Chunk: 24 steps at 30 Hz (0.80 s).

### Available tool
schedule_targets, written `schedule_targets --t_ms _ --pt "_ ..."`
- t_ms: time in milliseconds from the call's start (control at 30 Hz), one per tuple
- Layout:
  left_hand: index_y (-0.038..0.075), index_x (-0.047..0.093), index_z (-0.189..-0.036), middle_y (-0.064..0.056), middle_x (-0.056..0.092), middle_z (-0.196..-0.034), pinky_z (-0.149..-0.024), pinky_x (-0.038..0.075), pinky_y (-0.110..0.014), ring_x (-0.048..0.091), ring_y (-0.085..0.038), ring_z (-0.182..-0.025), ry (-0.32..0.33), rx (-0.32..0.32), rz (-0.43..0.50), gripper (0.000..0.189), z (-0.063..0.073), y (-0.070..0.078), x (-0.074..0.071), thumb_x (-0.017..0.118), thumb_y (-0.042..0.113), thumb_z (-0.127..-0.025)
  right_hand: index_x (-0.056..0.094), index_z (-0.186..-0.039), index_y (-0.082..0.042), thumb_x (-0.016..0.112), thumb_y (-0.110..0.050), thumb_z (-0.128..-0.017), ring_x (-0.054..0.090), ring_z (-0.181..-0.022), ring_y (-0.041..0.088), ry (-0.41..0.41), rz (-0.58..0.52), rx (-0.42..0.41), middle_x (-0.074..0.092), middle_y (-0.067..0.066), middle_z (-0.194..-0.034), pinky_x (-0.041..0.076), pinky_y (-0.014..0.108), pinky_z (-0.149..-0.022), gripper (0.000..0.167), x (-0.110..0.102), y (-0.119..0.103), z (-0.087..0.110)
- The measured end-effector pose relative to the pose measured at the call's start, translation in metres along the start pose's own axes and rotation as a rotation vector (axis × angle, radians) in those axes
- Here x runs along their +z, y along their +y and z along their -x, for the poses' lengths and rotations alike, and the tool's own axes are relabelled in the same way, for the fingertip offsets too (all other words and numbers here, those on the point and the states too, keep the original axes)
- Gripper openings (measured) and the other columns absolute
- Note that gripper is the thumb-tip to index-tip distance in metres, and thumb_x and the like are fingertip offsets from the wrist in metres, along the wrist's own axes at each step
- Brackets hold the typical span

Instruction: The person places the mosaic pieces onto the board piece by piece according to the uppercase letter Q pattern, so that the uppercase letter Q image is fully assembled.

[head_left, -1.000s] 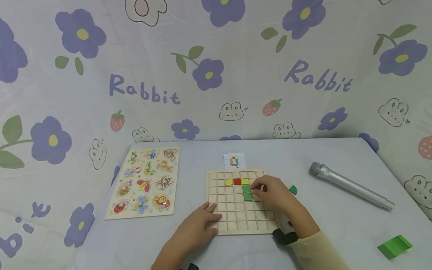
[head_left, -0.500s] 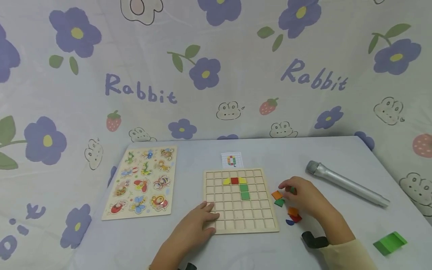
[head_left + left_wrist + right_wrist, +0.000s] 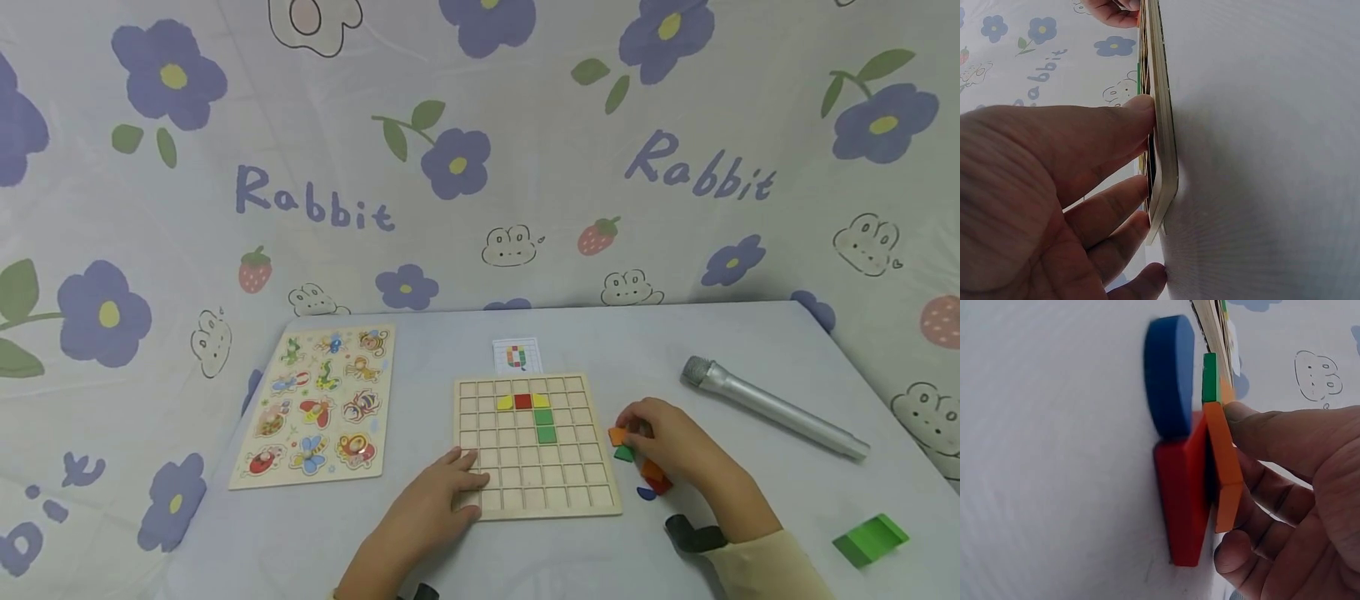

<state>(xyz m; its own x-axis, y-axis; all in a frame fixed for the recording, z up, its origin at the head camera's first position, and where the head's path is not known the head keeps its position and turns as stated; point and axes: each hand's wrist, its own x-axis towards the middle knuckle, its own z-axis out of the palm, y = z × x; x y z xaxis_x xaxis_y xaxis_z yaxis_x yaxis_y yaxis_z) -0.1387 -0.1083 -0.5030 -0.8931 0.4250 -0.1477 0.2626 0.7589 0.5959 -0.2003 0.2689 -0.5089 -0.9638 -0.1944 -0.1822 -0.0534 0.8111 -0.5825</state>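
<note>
My left hand [image 3: 431, 498] rests on the left front corner of a wooden grid board [image 3: 510, 479], thumb along its edge in the left wrist view. On the board, a red square [image 3: 522, 402] sits between two yellow tiles [image 3: 541, 401], with two green squares [image 3: 545, 425] below the right one. Right of the board, my right hand [image 3: 663, 433] pinches an orange square tile [image 3: 617, 436] between thumb and forefinger. Close by lie a green tile [image 3: 622, 453], another orange tile [image 3: 1225, 462] leaning on a red one [image 3: 1182, 500], and a blue half-round tile [image 3: 1169, 375].
A small pattern card [image 3: 517, 357] lies behind the board. An insect puzzle board [image 3: 315, 408] stands to the left. A silver microphone [image 3: 776, 408] lies at the right, and a green open box [image 3: 870, 540] sits at the front right.
My right hand moved from the board's green squares to the loose tiles on the right, and its fingers have closed on the orange tile. My left hand stays on the board.
</note>
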Motion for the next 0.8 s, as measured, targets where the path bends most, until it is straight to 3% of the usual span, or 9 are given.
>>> schedule_targets --t_ms 200,333,433,633,800 --pt "0.013 0.076 -0.139 -0.006 0.053 -0.168 -0.129 0.038 -0.059 0.039 -0.035 -0.163 -0.005 -0.003 -0.005 0.045 -0.001 -0.003 0.001 0.083 0.016 -0.095 0.070 -0.109 -0.013 0.076 -0.014 -0.102 0.058 -0.084 0.021 -0.005 -0.020 0.048 0.066 0.003 -0.095 0.054 0.033 -0.069 0.010 -0.005 -0.009 0.002" --pt "0.014 0.076 -0.140 -0.005 0.053 -0.168 -0.130 0.038 -0.060 0.039 -0.035 -0.163 -0.006 -0.010 -0.006 0.045 -0.002 -0.002 0.001 0.083 0.017 -0.095 0.071 -0.107 -0.014 0.076 -0.015 -0.102 0.057 -0.082 0.021 0.044 -0.032 0.004 0.068 0.002 -0.096 0.052 0.032 -0.065 0.008 -0.013 -0.026 -0.003" --pt "0.015 0.076 -0.140 -0.004 0.053 -0.168 -0.130 0.037 -0.060 0.038 -0.034 -0.163 -0.006 -0.015 -0.007 0.045 -0.002 -0.002 0.001 0.083 0.017 -0.095 0.072 -0.106 -0.015 0.076 -0.015 -0.102 0.057 -0.086 0.021 0.080 -0.054 -0.046 0.070 0.001 -0.100 0.051 0.032 -0.070 0.006 -0.012 -0.047 -0.014" --pt "0.017 0.076 -0.139 -0.001 0.053 -0.168 -0.131 0.037 -0.059 0.037 -0.031 -0.164 -0.016 -0.029 -0.008 0.045 -0.004 -0.003 0.002 0.084 0.018 -0.095 0.073 -0.105 -0.014 0.076 -0.015 -0.103 0.059 -0.090 0.020 0.050 -0.116 -0.088 0.072 0.001 -0.103 0.052 0.032 -0.078 0.004 0.020 -0.091 -0.044" --pt "0.018 0.077 -0.139 -0.001 0.053 -0.168 -0.131 0.037 -0.058 0.038 -0.031 -0.164 -0.015 -0.034 -0.010 0.044 -0.003 -0.003 0.001 0.083 0.018 -0.095 0.073 -0.103 -0.012 0.076 -0.016 -0.104 0.061 -0.087 0.017 0.017 -0.131 -0.149 0.072 -0.002 -0.099 0.054 0.034 -0.080 0.005 0.052 -0.113 -0.065"
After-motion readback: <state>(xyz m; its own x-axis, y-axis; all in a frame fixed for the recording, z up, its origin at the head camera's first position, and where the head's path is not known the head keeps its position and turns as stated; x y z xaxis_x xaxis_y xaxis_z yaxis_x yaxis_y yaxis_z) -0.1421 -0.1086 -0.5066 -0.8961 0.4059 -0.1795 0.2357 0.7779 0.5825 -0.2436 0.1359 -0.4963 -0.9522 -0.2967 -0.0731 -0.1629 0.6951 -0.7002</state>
